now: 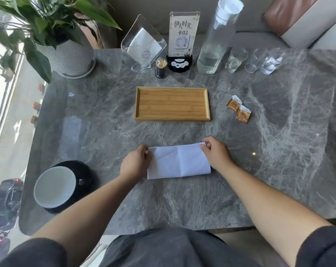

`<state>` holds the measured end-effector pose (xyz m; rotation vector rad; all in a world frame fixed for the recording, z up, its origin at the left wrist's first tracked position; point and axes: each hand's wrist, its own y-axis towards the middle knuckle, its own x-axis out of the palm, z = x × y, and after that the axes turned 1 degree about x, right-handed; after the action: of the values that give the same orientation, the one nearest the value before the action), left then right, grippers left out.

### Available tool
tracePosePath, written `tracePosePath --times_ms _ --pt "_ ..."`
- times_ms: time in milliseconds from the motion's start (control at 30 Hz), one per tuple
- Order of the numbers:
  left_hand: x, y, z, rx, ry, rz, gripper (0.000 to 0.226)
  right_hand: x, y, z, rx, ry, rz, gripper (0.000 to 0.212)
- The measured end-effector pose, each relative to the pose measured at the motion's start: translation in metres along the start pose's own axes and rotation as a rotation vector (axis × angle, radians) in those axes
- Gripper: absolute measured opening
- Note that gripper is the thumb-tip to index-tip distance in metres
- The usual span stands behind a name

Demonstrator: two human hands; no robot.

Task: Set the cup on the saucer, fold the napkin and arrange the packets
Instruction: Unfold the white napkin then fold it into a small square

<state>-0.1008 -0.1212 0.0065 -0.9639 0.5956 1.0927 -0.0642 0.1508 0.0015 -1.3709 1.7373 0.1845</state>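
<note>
Head view. We see the cup (54, 187) seated on the dark saucer (84, 171) at the near left of the surface (278, 151); we judge that step complete.

The napkin (177, 162) lies flat at the near centre, already doubled into a wide strip with a centre crease. Our left hand (135, 163) pinches its far left corner. Our right hand (215, 152) pinches its far right corner, which is slightly raised. We judge the fold to be in progress, with at least one further fold possible.

The two packets (239, 110) lie loose, touching each other, right of the wooden tray (172, 118). They are not yet arranged; that step remains.
</note>
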Motion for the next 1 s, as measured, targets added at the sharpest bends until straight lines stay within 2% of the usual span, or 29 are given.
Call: tracePosePath --times_ms 100,167,233,300,367,433,533,867,933,1000 --pt "0.001 -0.004 -0.002 0.006 0.073 0.014 0.041 0.000 -0.002 -0.006 -0.024 -0.072 0.034 0.018" --pt "0.002 -0.009 -0.005 0.191 0.195 0.102 0.050 -0.001 -0.008 -0.008 -0.137 -0.208 0.123 0.025" --pt "0.004 -0.015 -0.007 0.462 0.345 0.175 0.055 0.004 -0.018 -0.012 -0.335 -0.351 0.175 0.037" --pt "0.011 -0.017 -0.007 0.657 0.415 0.142 0.058 0.016 -0.030 -0.015 -0.528 -0.478 0.109 0.054" --pt "0.019 -0.016 -0.008 0.729 0.487 0.047 0.061 0.030 -0.039 -0.015 -0.589 -0.659 -0.080 0.071" --pt "0.025 -0.013 -0.012 0.716 0.554 -0.049 0.066 0.039 -0.038 -0.010 -0.564 -0.793 -0.189 0.081" --pt "0.031 -0.010 -0.020 0.685 0.589 -0.121 0.073 0.041 -0.034 -0.003 -0.557 -0.869 -0.197 0.084" --pt "0.033 -0.011 -0.019 0.637 0.577 -0.174 0.073 0.032 -0.031 0.000 -0.566 -0.813 -0.217 0.081" --pt "0.034 -0.010 -0.020 0.621 0.598 -0.181 0.073 0.026 -0.036 0.004 -0.464 -0.697 -0.152 0.078" --pt "0.035 -0.009 -0.020 0.606 0.617 -0.191 0.074 0.020 -0.043 0.004 -0.239 -0.493 -0.041 0.077"
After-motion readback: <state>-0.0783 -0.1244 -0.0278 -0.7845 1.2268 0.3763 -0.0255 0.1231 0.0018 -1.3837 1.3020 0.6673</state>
